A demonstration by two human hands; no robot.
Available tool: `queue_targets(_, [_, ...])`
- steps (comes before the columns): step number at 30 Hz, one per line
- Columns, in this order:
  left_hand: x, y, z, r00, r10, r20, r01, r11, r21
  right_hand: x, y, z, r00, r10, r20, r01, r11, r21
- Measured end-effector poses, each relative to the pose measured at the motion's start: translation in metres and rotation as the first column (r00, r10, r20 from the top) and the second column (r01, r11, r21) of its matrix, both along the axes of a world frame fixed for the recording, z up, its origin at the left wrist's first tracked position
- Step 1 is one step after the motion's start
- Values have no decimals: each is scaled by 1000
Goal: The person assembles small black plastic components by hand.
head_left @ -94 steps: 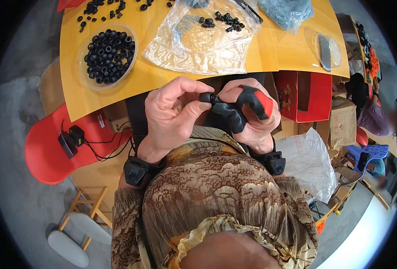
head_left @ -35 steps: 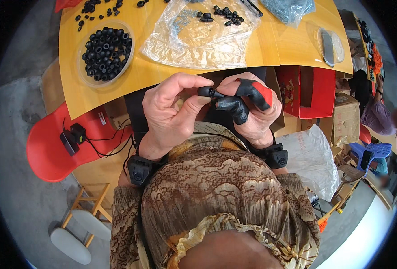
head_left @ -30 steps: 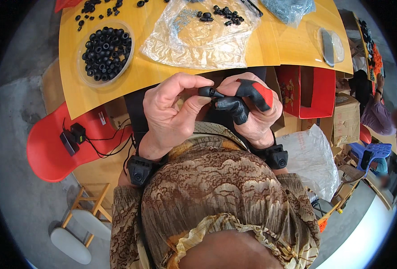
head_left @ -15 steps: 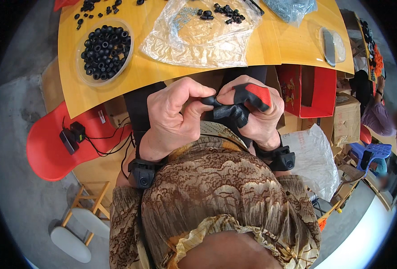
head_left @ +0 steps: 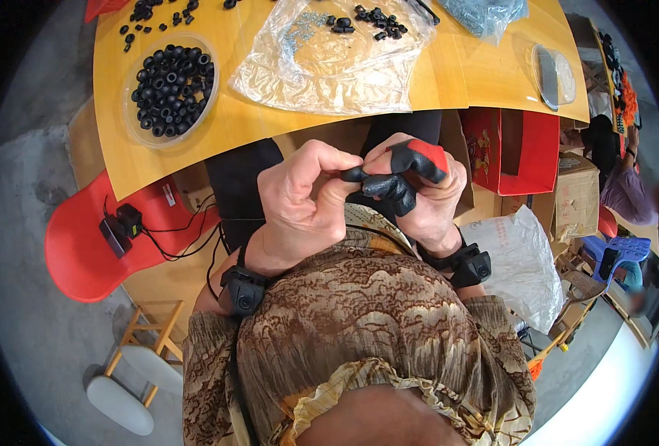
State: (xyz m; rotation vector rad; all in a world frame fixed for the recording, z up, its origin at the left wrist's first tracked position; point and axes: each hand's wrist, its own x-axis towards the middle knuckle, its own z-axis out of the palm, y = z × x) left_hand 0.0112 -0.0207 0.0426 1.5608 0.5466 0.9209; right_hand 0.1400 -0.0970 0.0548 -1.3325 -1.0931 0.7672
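In front of my chest, just off the table's near edge, my two hands meet. My left hand [head_left: 303, 201] pinches a small black rounded part [head_left: 353, 175] between thumb and forefinger. From the other side, my right hand [head_left: 434, 197] grips the same part with bent fingers. Some fingers of the right hand wear black and red covers [head_left: 415, 160]. Where the part touches the right fingertips, its end is hidden. A clear round tub [head_left: 129, 111] filled with similar black parts stands on the table at the left.
The yellow table [head_left: 270, 123] carries a clear plastic bag [head_left: 329, 89] with small black pieces and metal bits on it. At the back right lie a bluish bag [head_left: 486, 18] and a clear lidded box [head_left: 556, 74]. Below are a red box [head_left: 526, 152] and a red chair [head_left: 84, 238] bearing cabled devices.
Both hands have moved slightly down and my left hand a little to the right. They still hold the small black part between them.
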Motion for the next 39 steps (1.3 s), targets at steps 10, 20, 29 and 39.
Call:
queue_targets(10, [0, -5, -14, 986, -140, 92, 155, 970, -186, 9, 1, 3, 889, 44, -455, -173, 954, -245])
queue_targets(20, [13, 7, -14, 983, -173, 57, 169, 983, 68, 8, -10, 3, 833, 146, -533, -291, 936, -197])
queue_targets(29, [7, 14, -25, 893, -434, 121, 434, 900, 27, 2, -14, -11, 917, 241, -317, -306, 937, -171])
queue_targets(39, [25, 3, -19, 936, -181, 303, 231, 963, -137, -5, 6, -16, 945, 273, 179, -276, 961, -9])
